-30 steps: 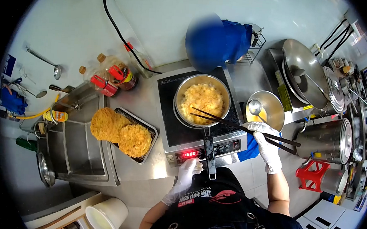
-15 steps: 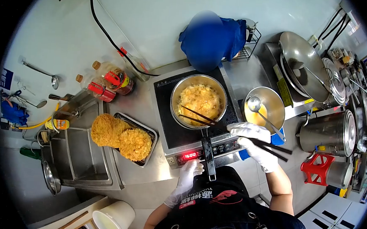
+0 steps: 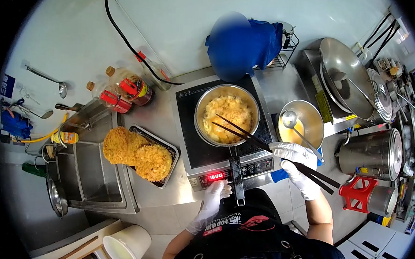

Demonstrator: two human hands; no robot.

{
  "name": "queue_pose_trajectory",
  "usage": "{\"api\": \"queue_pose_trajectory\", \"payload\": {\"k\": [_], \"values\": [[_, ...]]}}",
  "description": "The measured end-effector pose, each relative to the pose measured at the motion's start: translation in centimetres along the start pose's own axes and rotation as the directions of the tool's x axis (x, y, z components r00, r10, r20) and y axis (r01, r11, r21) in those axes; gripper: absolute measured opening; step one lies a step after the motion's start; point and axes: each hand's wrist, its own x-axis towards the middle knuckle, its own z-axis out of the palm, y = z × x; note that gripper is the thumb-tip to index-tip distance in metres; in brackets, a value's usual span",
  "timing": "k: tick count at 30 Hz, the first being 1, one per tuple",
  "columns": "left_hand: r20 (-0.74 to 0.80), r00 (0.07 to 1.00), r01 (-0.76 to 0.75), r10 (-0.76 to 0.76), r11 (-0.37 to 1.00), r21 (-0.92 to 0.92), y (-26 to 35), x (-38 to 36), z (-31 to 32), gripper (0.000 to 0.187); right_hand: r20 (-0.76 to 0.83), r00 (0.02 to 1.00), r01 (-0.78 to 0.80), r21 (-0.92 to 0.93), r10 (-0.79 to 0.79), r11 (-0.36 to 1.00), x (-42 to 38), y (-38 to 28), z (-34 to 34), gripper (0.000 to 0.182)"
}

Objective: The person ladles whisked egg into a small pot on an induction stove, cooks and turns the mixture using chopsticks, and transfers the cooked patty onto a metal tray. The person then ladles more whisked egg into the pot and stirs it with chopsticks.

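Golden food [image 3: 231, 113] is frying in the pot [image 3: 228, 90] on the black cooker [image 3: 188, 133]. The right hand [image 3: 299, 167] is gripping dark chopsticks [image 3: 260, 143], whose tips are slanting over the food. The left hand [image 3: 214, 198], loosely curled and empty, is hanging just beside the pot's handle [image 3: 237, 178].

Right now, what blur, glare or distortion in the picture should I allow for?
Head view: fisheye bending toward the edges, corners black; head view: a smooth oval blur hides part of the blue cloth; head view: bright glare on the steel counter near its front edge; head view: the right hand and chopsticks look reasonably sharp.
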Motion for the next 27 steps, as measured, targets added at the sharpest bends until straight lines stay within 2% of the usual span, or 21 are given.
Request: {"api": "queue_pose_trajectory", "payload": {"k": [9, 10, 18, 27], "values": [[0.0, 1.0, 0.013, -0.013, 1.0, -0.013, 0.4, 0.1, 0.2, 0.03, -0.027, 0.992, -0.119, 0.068, 0.121, 0.991, -0.5, 0.3, 0.6, 0.015], [-0.005, 1.0, 0.018, -0.018, 1.0, -0.012, 0.4, 0.1, 0.3, 0.03, -0.019, 0.983, -0.182, 0.068, 0.184, 0.981, -0.4, 0.2, 0.7, 0.015], [-0.025, 1.0, 0.007, -0.008, 1.0, -0.009, 0.3, 0.2, 0.3, 0.028, -0.055, 0.972, -0.216, 0.166, 0.228, 0.962, -0.5, 1.4, 1.2, 0.018], [-0.034, 0.999, 0.014, -0.014, 1.0, -0.011, 0.5, 0.3, 0.3, 0.029, -0.021, 0.977, -0.206, 0.132, 0.21, 0.97, -0.6, 0.6, 0.3, 0.019]]}}
